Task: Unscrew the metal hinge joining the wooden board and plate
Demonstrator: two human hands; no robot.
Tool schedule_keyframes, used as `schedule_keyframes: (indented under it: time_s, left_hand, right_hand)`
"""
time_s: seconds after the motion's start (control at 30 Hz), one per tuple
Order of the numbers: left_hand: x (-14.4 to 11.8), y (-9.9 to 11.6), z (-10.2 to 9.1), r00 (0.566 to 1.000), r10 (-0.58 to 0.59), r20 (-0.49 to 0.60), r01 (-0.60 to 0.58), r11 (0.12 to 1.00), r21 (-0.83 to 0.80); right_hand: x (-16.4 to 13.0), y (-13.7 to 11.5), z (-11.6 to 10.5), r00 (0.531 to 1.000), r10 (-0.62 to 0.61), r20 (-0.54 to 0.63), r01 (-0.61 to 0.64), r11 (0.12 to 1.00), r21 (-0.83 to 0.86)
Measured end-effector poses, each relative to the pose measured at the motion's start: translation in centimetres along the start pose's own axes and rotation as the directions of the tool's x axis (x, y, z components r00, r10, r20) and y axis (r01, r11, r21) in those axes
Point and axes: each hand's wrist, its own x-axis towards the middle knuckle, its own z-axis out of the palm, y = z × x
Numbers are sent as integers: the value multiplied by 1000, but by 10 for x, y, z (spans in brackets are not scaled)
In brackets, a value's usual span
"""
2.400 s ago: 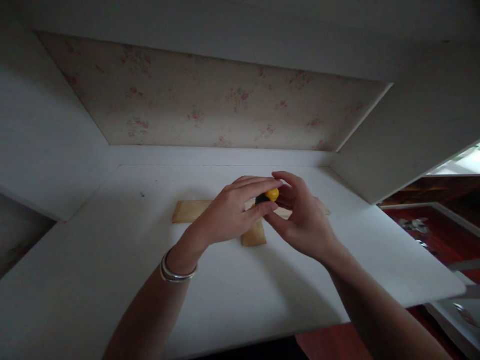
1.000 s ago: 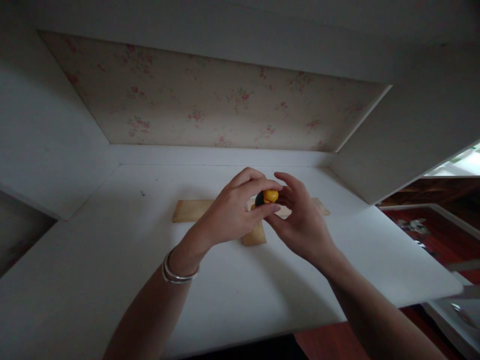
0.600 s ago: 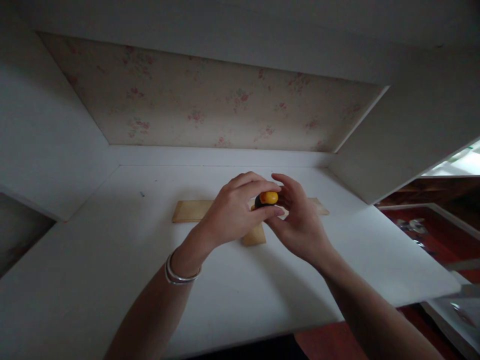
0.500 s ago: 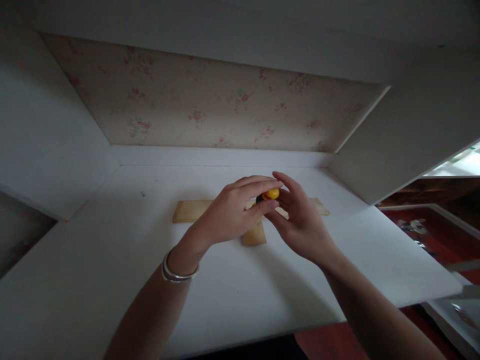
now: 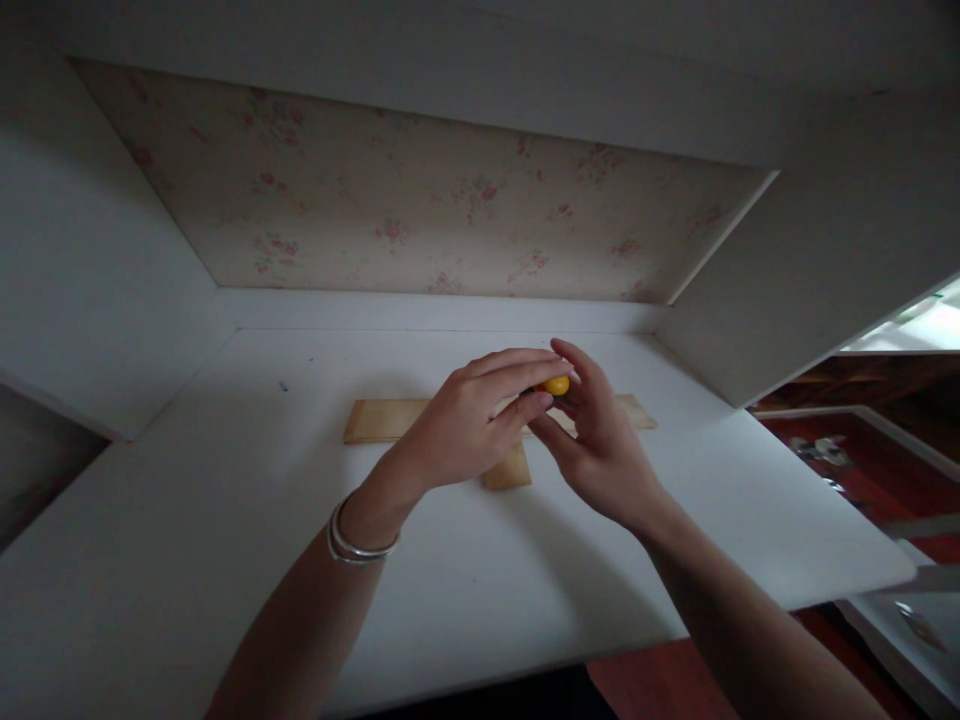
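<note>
Left hand [image 5: 465, 425] and right hand [image 5: 600, 440] meet over wooden cross [image 5: 506, 470] at bench [image 5: 225, 480] centre. Fingers of both closed on yellow knob [image 5: 556, 385], at 12 o'clock from cross foot. Best grip: keep knob upright, wood flat.

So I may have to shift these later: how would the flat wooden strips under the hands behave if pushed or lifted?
The pale flat wooden strips look thin and straight, so probably stiff and light. Lying flat on the smooth white tabletop, they would likely slide rather than roll or tip. The left hand and right hand hide where they cross, so whether they are joined cannot be told.
</note>
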Motion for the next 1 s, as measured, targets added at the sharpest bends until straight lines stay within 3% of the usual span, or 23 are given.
schedule_keyframes:
  time_s: [0.17,0.27,0.37,0.53,0.6,0.67,0.77,0.87,0.93,1.0]
  left_hand:
    - [-1,1,-1,1000,15,-9,-15,999,33]
    - [-2,3,2,999,-16,-46,20,997,76]
    - [-1,4,5,996,-41,-78,45,997,58]
    - [2,0,-5,990,-112,-82,112,994,-6]
    - [0,-8,-14,980,-183,-78,187,981,52]
    - [-6,-19,-22,970,-244,15,238,958,158]
    - [-17,-40,-26,909,-314,274,214,916,339]
    - [-25,-59,-18,816,-404,412,221,878,424]
    - [-27,-69,-9,757,-448,476,268,877,399]
    - [-29,-76,0,710,-476,519,328,875,355]
  right_hand:
    - [0,-7,1,996,-3,95,12,995,-98]
    - [4,-9,3,994,-99,36,105,959,-263]
    - [7,-10,2,988,-146,-46,119,921,-371]
    - [7,-16,-13,999,-12,-31,-2,906,-423]
    - [8,-19,-22,999,41,31,-23,901,-434]
    - [11,-22,-30,995,68,77,-19,856,-517]
    - [16,-26,-38,989,115,88,-15,687,-726]
    - [25,-34,-41,978,182,101,-9,521,-854]
    - [33,-39,-44,968,206,147,34,470,-882]
    - [41,-44,-47,943,219,249,115,488,-865]
